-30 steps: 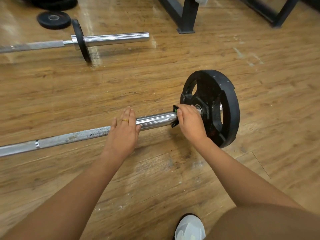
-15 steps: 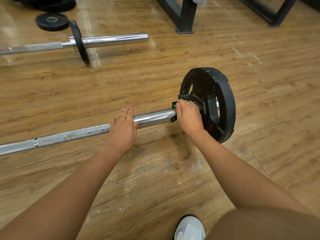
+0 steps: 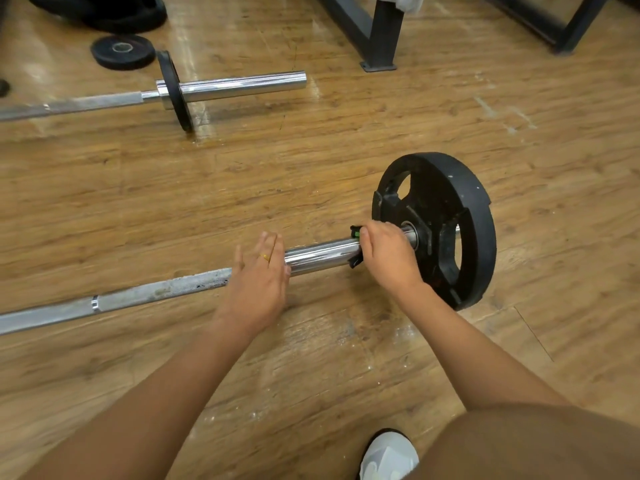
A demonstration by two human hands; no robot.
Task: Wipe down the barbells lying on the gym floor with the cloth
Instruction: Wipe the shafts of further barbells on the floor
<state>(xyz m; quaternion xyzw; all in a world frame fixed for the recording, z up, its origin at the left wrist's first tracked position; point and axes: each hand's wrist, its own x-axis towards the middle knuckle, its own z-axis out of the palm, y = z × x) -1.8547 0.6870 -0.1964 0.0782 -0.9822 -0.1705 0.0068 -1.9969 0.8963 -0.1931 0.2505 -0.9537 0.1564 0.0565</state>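
A steel barbell (image 3: pixel 156 292) lies across the wooden floor in front of me, with a shiny chrome sleeve (image 3: pixel 322 254) and a black weight plate (image 3: pixel 446 216) standing on its right end. My left hand (image 3: pixel 256 282) rests flat on the bar where shaft meets sleeve, fingers straight. My right hand (image 3: pixel 388 254) grips a black collar clamp with a green tab (image 3: pixel 355 233) on the sleeve, just left of the plate. A second barbell (image 3: pixel 235 86) with a thin black plate (image 3: pixel 175 90) lies further back. No cloth is in view.
A small loose plate (image 3: pixel 123 51) and a pile of black plates (image 3: pixel 104 10) lie at the back left. Black rack feet (image 3: pixel 377 36) stand at the back middle and right. My white shoe (image 3: pixel 389 455) shows at the bottom edge.
My right hand has slid the collar clamp a little to the left, away from the plate, baring a bit of sleeve between them. My left hand stays on the bar.
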